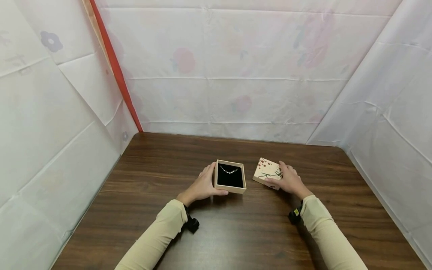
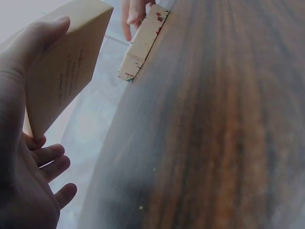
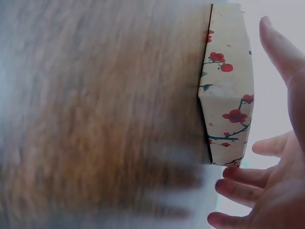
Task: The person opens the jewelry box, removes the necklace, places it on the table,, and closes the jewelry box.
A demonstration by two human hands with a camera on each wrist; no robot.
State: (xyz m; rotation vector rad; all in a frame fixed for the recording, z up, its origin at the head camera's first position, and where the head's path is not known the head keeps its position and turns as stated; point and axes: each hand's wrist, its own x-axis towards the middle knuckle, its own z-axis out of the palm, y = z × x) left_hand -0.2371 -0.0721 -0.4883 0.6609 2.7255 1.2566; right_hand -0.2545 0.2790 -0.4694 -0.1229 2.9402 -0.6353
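Observation:
My left hand (image 1: 202, 186) grips an open cream jewellery box (image 1: 231, 189) from its left side, thumb along the near edge and fingers at the far end. Inside, a silver-coloured necklace (image 1: 229, 172) lies on a black pad. Seen from the left wrist, the box (image 2: 66, 71) is raised off the table and tilted, with small print on its underside. To the right, the box lid (image 1: 266, 171), with red blossoms and dark branches, rests on the table. Over its right side is my right hand (image 1: 291, 182), fingers spread; the right wrist view shows the thumb apart from the lid (image 3: 226, 86).
A dark wood-grain table (image 1: 236, 232) lies under both hands. Pale printed cloth (image 1: 216, 101) hangs behind it and along both sides. A red strip (image 1: 116, 67) runs down the back left corner. Each wrist wears a small black camera, such as the left one (image 1: 192, 224).

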